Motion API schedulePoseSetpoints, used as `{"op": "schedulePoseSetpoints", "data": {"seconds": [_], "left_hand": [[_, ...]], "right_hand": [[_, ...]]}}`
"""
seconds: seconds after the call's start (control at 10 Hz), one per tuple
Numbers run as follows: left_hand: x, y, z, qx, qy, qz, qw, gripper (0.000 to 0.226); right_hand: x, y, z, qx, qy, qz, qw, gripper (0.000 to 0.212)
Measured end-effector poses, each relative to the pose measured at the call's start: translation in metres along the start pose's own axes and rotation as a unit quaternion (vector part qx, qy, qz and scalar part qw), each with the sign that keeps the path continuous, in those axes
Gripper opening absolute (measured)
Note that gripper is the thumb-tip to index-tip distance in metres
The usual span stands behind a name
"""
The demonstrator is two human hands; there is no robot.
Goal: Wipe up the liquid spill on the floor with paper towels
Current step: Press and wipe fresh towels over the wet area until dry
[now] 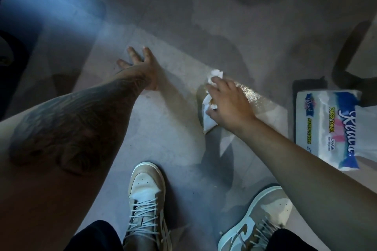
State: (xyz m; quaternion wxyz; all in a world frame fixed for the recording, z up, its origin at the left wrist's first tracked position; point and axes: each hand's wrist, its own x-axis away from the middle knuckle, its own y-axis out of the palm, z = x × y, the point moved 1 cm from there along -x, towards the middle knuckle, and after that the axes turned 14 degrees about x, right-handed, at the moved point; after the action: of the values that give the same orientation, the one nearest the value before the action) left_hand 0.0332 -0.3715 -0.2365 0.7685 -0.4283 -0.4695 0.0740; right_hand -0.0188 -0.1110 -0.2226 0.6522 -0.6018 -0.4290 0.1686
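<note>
A glistening liquid spill (250, 93) lies on the grey tiled floor (163, 120), right of centre. My right hand (228, 102) presses a crumpled white paper towel (208, 114) flat onto the spill's left end; part of the towel pokes out above the fingers. My left hand (142, 67) rests on the floor farther left, fingers spread, holding nothing. A white and blue pack of paper towels (326, 128) lies on the floor at the right, an arm's width from the spill.
My two beige sneakers (146, 199) (257, 222) stand on the tiles below the hands. A dark chair leg or base (346, 61) rises behind the pack at the right. Dark furniture (12, 51) fills the left edge.
</note>
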Motion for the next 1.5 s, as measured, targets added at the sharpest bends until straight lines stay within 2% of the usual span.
{"op": "schedulePoseSetpoints", "data": {"seconds": [0.1, 0.2, 0.3, 0.4, 0.5, 0.6, 0.7, 0.8, 0.9, 1.0, 1.1, 1.2, 1.4, 1.5], "left_hand": [[-0.003, 0.002, -0.001, 0.000, -0.005, -0.003, 1.000, 0.116], [-0.008, 0.006, -0.005, 0.000, 0.001, -0.005, 1.000, 0.118], [-0.009, 0.007, -0.005, -0.014, -0.007, -0.002, 1.000, 0.118], [-0.016, 0.007, -0.007, 0.001, -0.039, -0.013, 0.999, 0.115], [-0.021, 0.007, -0.005, 0.066, -0.102, -0.028, 0.992, 0.106], [-0.020, 0.008, -0.008, -0.006, -0.055, -0.025, 0.998, 0.117], [-0.019, 0.007, -0.013, -0.034, -0.063, -0.041, 0.997, 0.120], [-0.018, 0.010, -0.009, -0.017, 0.000, 0.000, 1.000, 0.120], [-0.025, 0.010, -0.014, -0.038, -0.068, -0.038, 0.996, 0.120], [-0.028, 0.012, -0.015, -0.026, -0.065, -0.037, 0.997, 0.118], [-0.032, 0.017, -0.017, 0.028, -0.064, -0.010, 0.997, 0.106], [-0.037, 0.018, -0.020, 0.024, -0.095, -0.039, 0.994, 0.103], [-0.045, 0.019, -0.026, 0.086, -0.091, -0.024, 0.992, 0.093], [-0.043, 0.019, -0.024, 0.065, -0.096, -0.020, 0.993, 0.105]], "right_hand": [[-0.008, 0.007, 0.002, 0.001, -0.013, -0.011, 1.000, 0.054], [-0.010, 0.008, 0.008, -0.020, -0.017, 0.026, 0.999, 0.036], [-0.011, 0.000, 0.008, -0.070, 0.039, 0.051, 0.995, 0.040], [-0.011, -0.011, 0.008, -0.176, 0.135, 0.082, 0.972, 0.039], [-0.010, -0.019, 0.009, -0.358, 0.203, 0.103, 0.906, 0.032], [-0.007, -0.016, 0.007, -0.452, 0.226, 0.124, 0.854, 0.028], [0.005, 0.003, 0.015, -0.403, 0.223, 0.106, 0.881, 0.030], [0.023, 0.022, 0.025, -0.257, 0.182, 0.078, 0.946, 0.028], [0.034, 0.023, 0.026, -0.227, 0.162, 0.081, 0.957, 0.038], [0.043, 0.018, 0.019, -0.208, 0.137, 0.062, 0.967, 0.055], [0.045, 0.018, 0.012, -0.190, 0.108, 0.046, 0.975, 0.060], [0.034, 0.023, 0.010, -0.163, 0.096, 0.034, 0.981, 0.052], [0.005, 0.009, 0.013, -0.160, 0.129, 0.018, 0.978, 0.031], [-0.012, -0.005, 0.015, -0.156, 0.140, 0.080, 0.974, 0.029]]}}
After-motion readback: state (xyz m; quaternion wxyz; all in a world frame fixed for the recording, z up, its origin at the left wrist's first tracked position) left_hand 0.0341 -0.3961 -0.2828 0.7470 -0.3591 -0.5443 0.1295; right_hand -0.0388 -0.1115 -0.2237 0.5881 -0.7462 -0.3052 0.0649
